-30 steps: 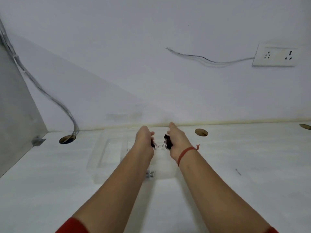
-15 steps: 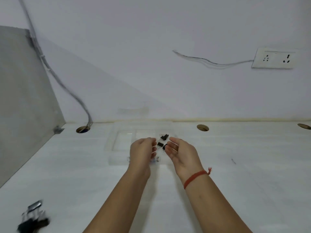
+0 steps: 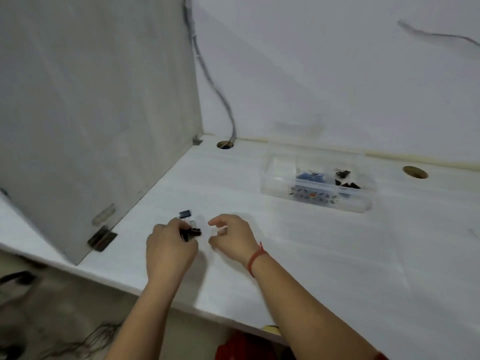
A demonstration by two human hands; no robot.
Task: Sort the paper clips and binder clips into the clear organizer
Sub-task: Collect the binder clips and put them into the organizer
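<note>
On my feed, the left hand (image 3: pixel 170 249) sat in the lower middle of the frame. Its fingers were curled round a small bunch of loose binder clips (image 3: pixel 191 231) on the white table (image 3: pixel 337 268). 1 more dark clip (image 3: pixel 185 213) lay just above the bunch, though blur kept me from telling whether it touched the others. The right hand (image 3: pixel 232 236), just right of the bunch, had its thumb and fingers loosely curved and apart, holding nothing I could make out. A red band (image 3: pixel 255 258) circled its wrist. The clear organizer (image 3: pixel 317 189) stood well apart from both hands, right of centre near the wall. It held blue paper clips (image 3: pixel 313 176) in 1 compartment and black binder clips (image 3: pixel 346 180) in the compartment to their right. A grey panel (image 3: pixel 91 100) filled the upper left, and a cable (image 3: pixel 215 81) ran down into a hole (image 3: pixel 225 144) beside it.
</note>
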